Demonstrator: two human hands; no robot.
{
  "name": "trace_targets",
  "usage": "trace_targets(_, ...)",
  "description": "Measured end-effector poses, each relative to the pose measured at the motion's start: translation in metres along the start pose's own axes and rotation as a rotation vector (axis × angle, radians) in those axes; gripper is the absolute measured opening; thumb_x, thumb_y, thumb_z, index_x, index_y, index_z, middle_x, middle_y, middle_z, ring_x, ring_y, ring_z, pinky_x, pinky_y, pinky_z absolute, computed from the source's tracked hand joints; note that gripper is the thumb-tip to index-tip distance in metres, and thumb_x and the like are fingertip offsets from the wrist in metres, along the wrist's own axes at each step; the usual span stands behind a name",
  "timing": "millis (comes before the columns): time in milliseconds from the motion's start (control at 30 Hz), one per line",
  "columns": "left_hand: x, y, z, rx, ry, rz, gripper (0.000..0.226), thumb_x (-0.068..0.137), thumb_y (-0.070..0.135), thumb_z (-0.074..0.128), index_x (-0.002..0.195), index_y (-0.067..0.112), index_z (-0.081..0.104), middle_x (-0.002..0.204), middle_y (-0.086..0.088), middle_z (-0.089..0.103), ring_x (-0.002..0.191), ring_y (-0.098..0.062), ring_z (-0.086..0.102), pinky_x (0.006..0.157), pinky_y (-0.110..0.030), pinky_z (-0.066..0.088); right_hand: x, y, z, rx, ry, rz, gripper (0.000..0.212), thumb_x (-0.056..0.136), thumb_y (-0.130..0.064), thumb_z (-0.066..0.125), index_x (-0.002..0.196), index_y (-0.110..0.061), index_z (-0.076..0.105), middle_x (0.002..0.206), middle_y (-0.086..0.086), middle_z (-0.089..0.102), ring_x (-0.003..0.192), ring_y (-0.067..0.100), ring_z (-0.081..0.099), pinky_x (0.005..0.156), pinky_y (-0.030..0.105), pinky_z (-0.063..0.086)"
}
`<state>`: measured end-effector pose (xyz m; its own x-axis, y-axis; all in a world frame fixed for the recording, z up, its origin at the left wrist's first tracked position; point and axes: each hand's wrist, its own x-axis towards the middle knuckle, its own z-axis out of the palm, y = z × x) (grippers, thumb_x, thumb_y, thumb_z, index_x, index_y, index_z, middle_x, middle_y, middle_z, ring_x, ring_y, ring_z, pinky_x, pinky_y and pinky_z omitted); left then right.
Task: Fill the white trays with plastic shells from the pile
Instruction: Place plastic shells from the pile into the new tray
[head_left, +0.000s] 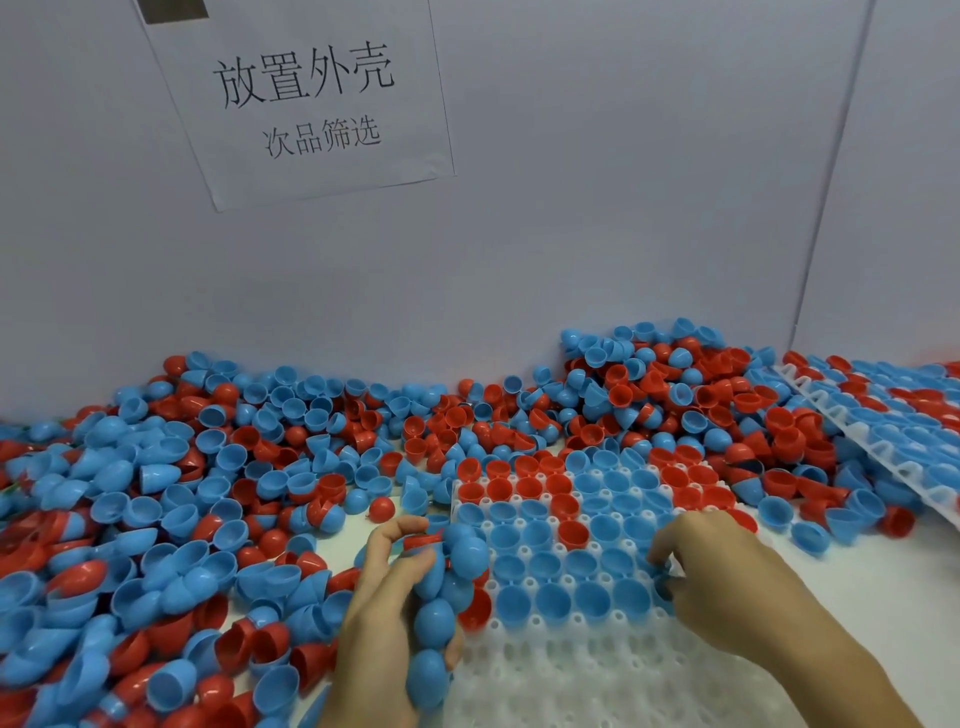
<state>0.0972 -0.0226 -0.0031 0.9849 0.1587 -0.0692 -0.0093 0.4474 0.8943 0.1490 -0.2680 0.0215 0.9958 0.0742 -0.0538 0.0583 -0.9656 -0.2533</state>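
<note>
The white tray (597, 670) holds blue and red shells, cups up, in its far rows, while the left hand (384, 613) grips stacked blue shells (441, 613) running 12-to-6 at its 9 o'clock edge and the right hand (727, 582) pinches one shell at 3 o'clock

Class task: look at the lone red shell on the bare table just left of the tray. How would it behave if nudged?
The red shell is rounded and lies dome-up, so it would probably slide or tip over. It looks thin and hollow like the pile, so likely very light. Its glossy surface suggests slippery.
</note>
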Motion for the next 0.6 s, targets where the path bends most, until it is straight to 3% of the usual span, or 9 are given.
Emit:
trace_targets(167, 0.000, -0.003, 0.000, 0.085, 0.000, 0.058, 0.037, 0.075, 0.020, 0.068, 0.112, 0.019, 0.062, 0.093, -0.009, 0.075, 0.055, -0.012, 0.058, 0.055, -0.032, 0.042, -0.001, 0.003, -0.003, 0.010, -0.013, -0.031, 0.023, 0.090, -0.018, 0.068, 0.109, -0.030, 0.071, 0.099, -0.014, 0.064, 0.079, 0.004, 0.060, 0.067, 0.017, 0.054)
trace_targets(300, -0.003, -0.001, 0.002, 0.097, -0.048, 0.088, 0.046, 0.073, 0.012, 0.072, 0.116, 0.009, 0.055, 0.091, -0.011, 0.074, 0.052, -0.012, 0.060, 0.039, -0.024, 0.044, -0.001, 0.010, -0.005, 0.062, -0.010, -0.069, 0.029, 0.090, -0.013, 0.055, 0.107, -0.027, 0.074, 0.101, -0.017, 0.065, 0.086, 0.001, 0.060, 0.076, 0.020, 0.056)
trace_targets(367, -0.004, 0.000, 0.001, 0.115, -0.074, 0.108, 0.054, 0.074, 0.015, 0.086, 0.116, 0.006, 0.054, 0.090, -0.011, 0.074, 0.052, -0.012, 0.060, 0.040, -0.021, 0.045, -0.001, 0.012, -0.006, 0.081, 0.014, -0.068, 0.032, 0.091, -0.013, 0.050, 0.104, -0.032, 0.072, 0.107, -0.018, 0.064, 0.088, -0.001, 0.058, 0.077, 0.020, 0.054)
trace_targets(467, -0.003, 0.001, -0.001, 0.168, -0.125, 0.145, 0.077, 0.048, 0.034, 0.097, 0.111, 0.010, 0.061, 0.094, -0.014, 0.074, 0.056, -0.012, 0.063, 0.045, -0.020, 0.048, 0.001, 0.005, -0.003, 0.154, 0.223, -0.125, 0.027, 0.095, -0.015, 0.052, 0.093, -0.040, 0.060, 0.101, -0.020, 0.060, 0.086, -0.003, 0.054, 0.072, 0.017, 0.047)
trace_targets(533, -0.002, 0.001, -0.003, 0.215, -0.156, 0.185, 0.064, 0.049, 0.036, 0.093, 0.107, 0.020, 0.070, 0.101, -0.015, 0.074, 0.062, -0.011, 0.066, 0.050, -0.021, 0.051, 0.000, -0.011, 0.002, 0.374, 0.356, -0.245, 0.028, 0.094, -0.011, 0.057, 0.091, -0.039, 0.060, 0.090, -0.021, 0.061, 0.082, -0.002, 0.057, 0.065, 0.013, 0.045)
trace_targets(600, -0.003, 0.002, -0.003, 0.240, -0.195, 0.207, 0.049, 0.059, 0.037, 0.084, 0.106, 0.027, 0.074, 0.107, -0.013, 0.074, 0.067, -0.010, 0.065, 0.053, -0.020, 0.051, -0.006, -0.030, 0.007, 0.596, 0.371, -0.359, 0.026, 0.094, -0.008, 0.061, 0.095, -0.034, 0.067, 0.083, -0.019, 0.065, 0.083, -0.001, 0.061, 0.064, 0.013, 0.049)
